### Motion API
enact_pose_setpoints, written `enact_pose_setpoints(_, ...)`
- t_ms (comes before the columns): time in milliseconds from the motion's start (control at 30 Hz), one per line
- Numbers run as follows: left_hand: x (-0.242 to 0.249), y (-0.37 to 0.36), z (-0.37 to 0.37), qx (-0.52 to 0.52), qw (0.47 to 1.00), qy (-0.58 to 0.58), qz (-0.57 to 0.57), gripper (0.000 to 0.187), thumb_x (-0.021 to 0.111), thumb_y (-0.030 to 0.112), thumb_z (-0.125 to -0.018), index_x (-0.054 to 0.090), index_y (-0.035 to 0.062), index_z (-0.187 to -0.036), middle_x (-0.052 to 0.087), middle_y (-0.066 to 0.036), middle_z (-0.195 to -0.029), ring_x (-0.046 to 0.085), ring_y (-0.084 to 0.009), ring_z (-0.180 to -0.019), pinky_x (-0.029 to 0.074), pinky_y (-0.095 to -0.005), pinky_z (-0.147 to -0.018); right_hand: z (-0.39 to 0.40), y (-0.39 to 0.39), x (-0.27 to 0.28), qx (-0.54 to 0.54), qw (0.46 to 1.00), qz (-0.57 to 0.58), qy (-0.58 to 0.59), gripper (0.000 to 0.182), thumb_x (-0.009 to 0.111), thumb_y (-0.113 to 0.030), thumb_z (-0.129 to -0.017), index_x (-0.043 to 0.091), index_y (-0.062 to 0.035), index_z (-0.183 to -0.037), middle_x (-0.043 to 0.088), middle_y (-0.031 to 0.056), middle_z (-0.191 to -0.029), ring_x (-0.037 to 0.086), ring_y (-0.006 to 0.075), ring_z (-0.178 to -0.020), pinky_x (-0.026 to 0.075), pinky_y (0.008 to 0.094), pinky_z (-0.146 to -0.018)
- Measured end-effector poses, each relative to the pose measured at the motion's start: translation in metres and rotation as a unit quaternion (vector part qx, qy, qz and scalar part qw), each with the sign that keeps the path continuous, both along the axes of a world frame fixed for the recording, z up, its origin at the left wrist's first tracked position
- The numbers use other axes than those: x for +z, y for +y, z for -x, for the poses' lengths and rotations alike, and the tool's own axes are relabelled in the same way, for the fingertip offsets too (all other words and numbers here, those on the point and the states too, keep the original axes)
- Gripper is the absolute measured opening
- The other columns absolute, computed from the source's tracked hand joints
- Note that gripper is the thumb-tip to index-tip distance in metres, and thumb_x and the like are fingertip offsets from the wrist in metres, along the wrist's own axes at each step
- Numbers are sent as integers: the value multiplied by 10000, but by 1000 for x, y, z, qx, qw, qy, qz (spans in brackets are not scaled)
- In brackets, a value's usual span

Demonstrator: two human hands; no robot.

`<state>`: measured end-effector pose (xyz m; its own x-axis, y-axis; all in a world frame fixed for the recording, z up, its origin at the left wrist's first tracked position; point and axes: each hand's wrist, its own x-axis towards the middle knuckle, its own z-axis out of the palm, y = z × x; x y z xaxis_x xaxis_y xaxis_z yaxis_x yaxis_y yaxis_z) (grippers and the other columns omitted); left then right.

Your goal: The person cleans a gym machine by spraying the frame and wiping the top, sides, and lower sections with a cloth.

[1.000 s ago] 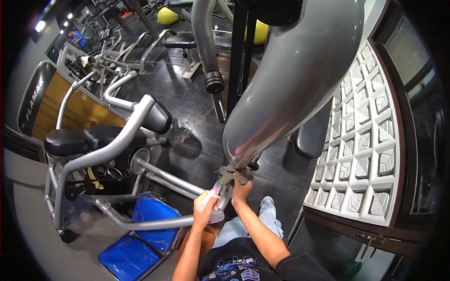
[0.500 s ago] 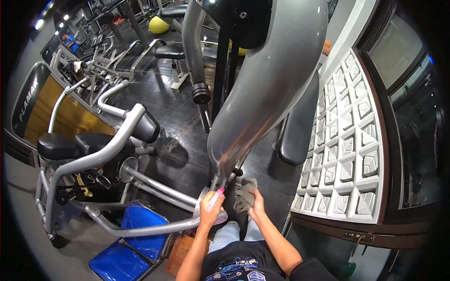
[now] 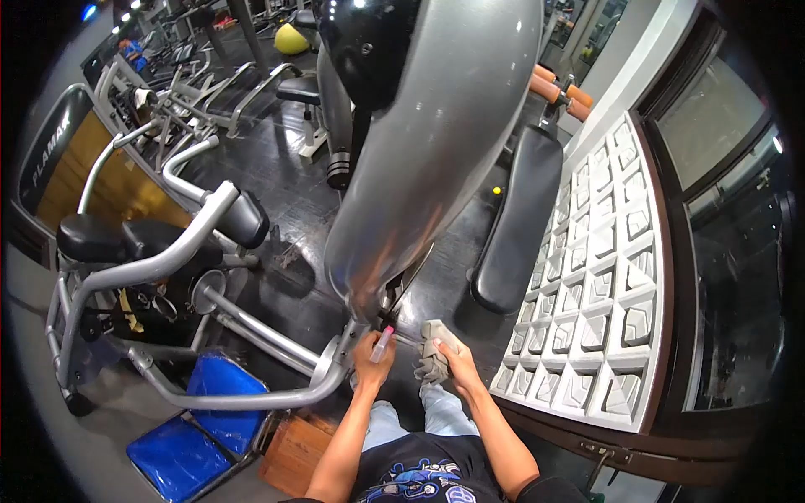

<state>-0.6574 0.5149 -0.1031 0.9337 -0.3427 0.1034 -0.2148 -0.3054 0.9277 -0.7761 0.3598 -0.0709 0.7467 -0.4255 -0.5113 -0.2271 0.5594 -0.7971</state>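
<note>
My left hand (image 3: 371,362) is closed round a small clear bottle with a pink top (image 3: 383,344), held just below the lower end of a thick grey machine frame (image 3: 411,159). To its right, my right hand (image 3: 459,362) grips a crumpled grey cloth (image 3: 432,350), which hangs from the fingers. Neither the bottle nor the cloth clearly touches the frame.
A machine with black pads and silver bars (image 3: 159,272) stands at left. Below it are a blue folding chair (image 3: 180,453) and a wooden box (image 3: 298,453). A long black bench (image 3: 520,218) lies right of the frame, beside a white patterned panel (image 3: 587,293). A person (image 3: 132,54) is far back.
The view has shifted, so the thick frame now appears further left and more of the black bench and its orange rollers shows. Both hands keep their hold on the bottle and cloth.
</note>
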Motion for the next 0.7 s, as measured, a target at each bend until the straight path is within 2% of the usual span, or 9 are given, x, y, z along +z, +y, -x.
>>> enact_pose_setpoints(233, 9, -19, 4, 74, 994, -37, -70, 316, 720, 292, -867, 611, 13, -768, 576, -138, -678, 529, -263, -603, 411, -377, -595, -12, -34, -56, 4, 999, 30, -26, 385, 627, -197, -942, 614, -8, -1277, 681, 50, -1105, 639, 140, -969, 507, 286, -851)
enact_pose_setpoints(300, 14, -25, 7, 89, 989, -21, -112, 324, 722, 301, -865, 612, 12, -769, 587, -150, -675, 550, -282, -612, 416, -386, -599, -14, -42, -60, 16, 999, 7, -33, 365, 622, -191, -942, 624, -6, -1257, 683, 59, -1095, 642, 142, -961, 509, 288, -849)
enact_pose_setpoints(333, 12, -28, 8, 98, 988, -21, -117, 324, 722, 301, -865, 612, 12, -769, 587, -150, -675, 550, -282, -612, 416, -386, -599, -16, -46, -60, 31, 999, 11, -30, 355, 583, -184, -963, 602, -5, -1270, 688, 73, -1079, 665, 159, -918, 533, 293, -813)
enact_pose_setpoints(400, 4, -32, 8, 117, 988, -23, -93, 409, 709, 373, -844, 590, 11, -694, 562, -161, -600, 571, -330, -575, 415, -422, -552, -19, -51, -60, 53, 998, 11, -28, 347, 543, -177, -985, 581, -4, -1283, 694, 87, -1062, 688, 175, -874, 557, 298, -778)
enact_pose_setpoints(467, -3, -34, 10, 133, 986, -38, -91, 395, 715, 361, -841, 591, 12, -704, 575, -160, -618, 573, -336, -578, 419, -425, -555, -25, -51, -58, 47, 994, -81, -51, 346, 560, -163, -972, 575, -7, -1280, 683, 85, -1077, 673, 176, -921, 543, 306, -816)
enact_pose_setpoints(500, -3, -35, 11, 140, 985, -52, -84, 380, 720, 349, -838, 592, 13, -713, 589, -158, -636, 575, -342, -581, 423, -428, -558, -30, -49, -63, 51, 994, -87, -52, 346, 560, -163, -972, 575, -7, -1280, 683, 85, -1077, 673, 176, -921, 543, 306, -816)
enact_pose_setpoints(567, -2, -36, 14, 150, 982, -71, -93, 341, 724, 315, -837, 597, 14, -740, 600, -150, -658, 577, -342, -592, 427, -427, -568, -43, -39, -74, 23, 998, -14, -64, 402, 648, -213, -927, 581, 2, -1260, 663, 87, -1113, 628, 166, -1001, 492, 306, -891)
enact_pose_setpoints(633, 1, -35, 18, 159, 978, -90, -100, 302, 728, 281, -836, 601, 15, -767, 611, -141, -680, 579, -342, -602, 431, -426, -577, -59, -27, -72, 28, 998, -10, -59, 441, 677, -262, -916, 573, -5, -1259, 653, 92, -1139, 615, 191, -1036, 475, 327, -917)
enact_pose_setpoints(700, 4, -33, 21, 183, 982, 9, -37, 223, 725, 192, -837, 604, 5, -828, 610, -132, -745, 584, -333, -646, 456, -421, -625, -79, -11, -67, 2, 989, 124, -78, 467, 694, -312, -906, 564, -24, -1250, 654, 98, -1140, 613, 205, -1043, 466, 341, -922)
